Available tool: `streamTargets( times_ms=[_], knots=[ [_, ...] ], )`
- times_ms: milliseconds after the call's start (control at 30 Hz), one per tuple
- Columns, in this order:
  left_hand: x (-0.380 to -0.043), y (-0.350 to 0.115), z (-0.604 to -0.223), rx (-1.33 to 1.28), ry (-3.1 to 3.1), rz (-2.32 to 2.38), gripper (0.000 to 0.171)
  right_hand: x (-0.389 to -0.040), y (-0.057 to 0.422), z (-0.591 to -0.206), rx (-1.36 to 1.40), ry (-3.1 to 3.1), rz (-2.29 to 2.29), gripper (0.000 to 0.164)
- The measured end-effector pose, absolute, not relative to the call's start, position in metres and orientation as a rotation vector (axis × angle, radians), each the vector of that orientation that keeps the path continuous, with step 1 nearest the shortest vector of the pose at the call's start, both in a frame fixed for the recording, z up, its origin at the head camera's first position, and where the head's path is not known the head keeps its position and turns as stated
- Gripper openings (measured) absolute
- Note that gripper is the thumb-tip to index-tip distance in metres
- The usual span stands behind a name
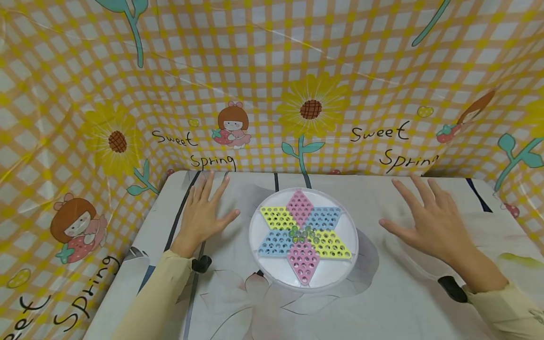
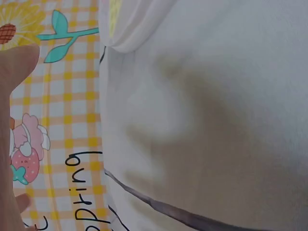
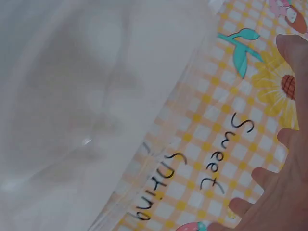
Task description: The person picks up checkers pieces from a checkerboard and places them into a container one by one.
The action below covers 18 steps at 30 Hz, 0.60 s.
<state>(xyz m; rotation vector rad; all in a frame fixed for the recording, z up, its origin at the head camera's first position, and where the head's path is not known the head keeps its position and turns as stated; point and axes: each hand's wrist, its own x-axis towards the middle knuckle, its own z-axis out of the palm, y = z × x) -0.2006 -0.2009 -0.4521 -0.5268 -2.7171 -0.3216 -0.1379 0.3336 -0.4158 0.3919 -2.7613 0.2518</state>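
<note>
A round white Chinese checkers board (image 1: 278,270) lies on the table, its star in pink, yellow and blue sections full of small holes. Several green and clear glass marbles (image 1: 311,232) cluster at the star's middle. To the left of the board is my left hand (image 1: 201,217), fingers spread and holding nothing. My right hand (image 1: 433,224) is spread in the same way to the board's right, apart from it and with nothing in its grasp. In the left wrist view the board's rim (image 2: 130,41) shows at the top.
A pale cloth with flower prints and dark stripes covers the table (image 1: 238,302). Behind it and along the sides hangs a yellow checked curtain (image 1: 263,52) with sunflowers and lettering. Each wrist wears a small black device (image 1: 201,264) on a strap.
</note>
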Motion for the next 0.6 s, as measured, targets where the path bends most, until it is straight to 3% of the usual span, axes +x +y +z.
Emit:
streamTargets(
  times_ms=[600],
  knots=[
    [-0.198,-0.189,-0.445,-0.579,-2.818,-0.425,0.091,-0.154,0.286,-0.398,0.645,-2.634,0.323,0.104]
  ],
)
